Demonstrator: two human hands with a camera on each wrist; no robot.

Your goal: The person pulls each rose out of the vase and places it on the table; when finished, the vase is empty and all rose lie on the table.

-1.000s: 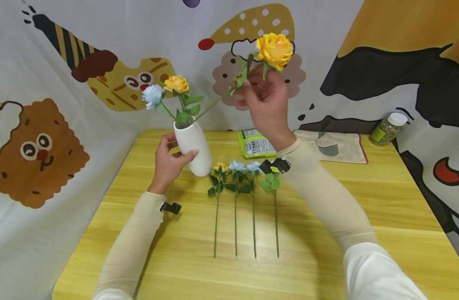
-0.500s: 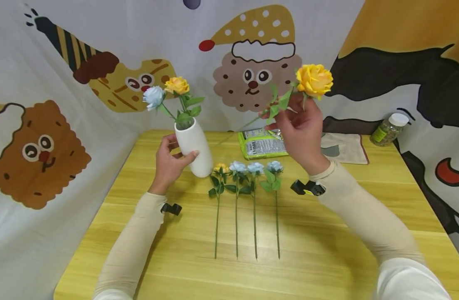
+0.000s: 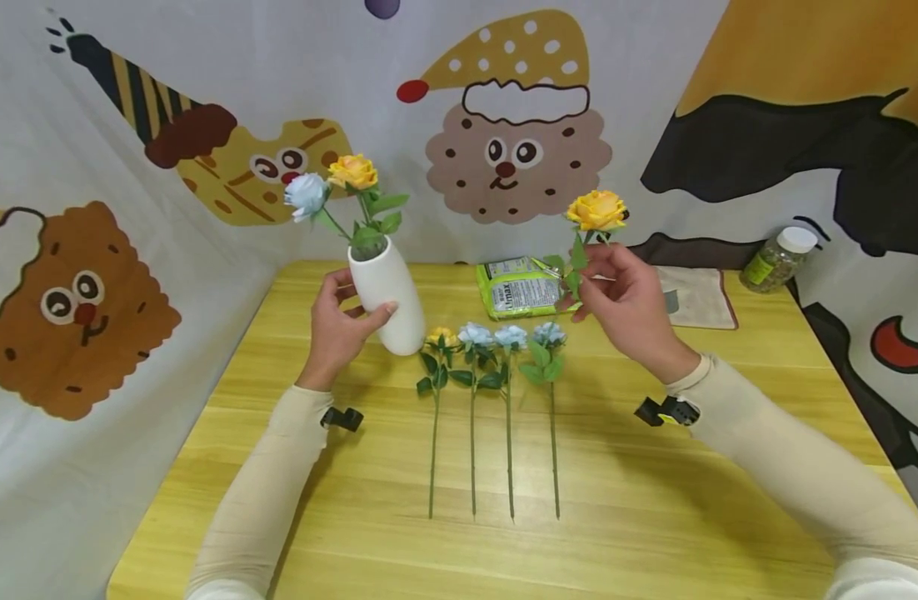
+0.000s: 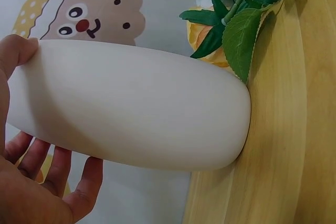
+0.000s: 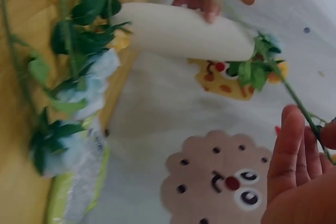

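Currently four loose roses (image 3: 511, 337), one yellow and three blue, lie side by side mid-way across the table (image 3: 654, 517), stem ends toward its near edge. Past their blooms, left hand (image 3: 339, 333) grips white vase (image 3: 390, 296) with two roses in it, toward far left corner; right hand (image 3: 630, 302) pinches held yellow rose (image 3: 597, 211) by its stem, raised clear of the vase. Green packet (image 3: 515, 293) and cloth (image 3: 702, 298) lie along far edge, jar (image 3: 775, 262) at far right corner.

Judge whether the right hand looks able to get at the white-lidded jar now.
Probably not yet: the right hand holds a yellow rose, so its grip is taken. Otherwise the way to the white-lidded jar looks free, just a flat cloth between.
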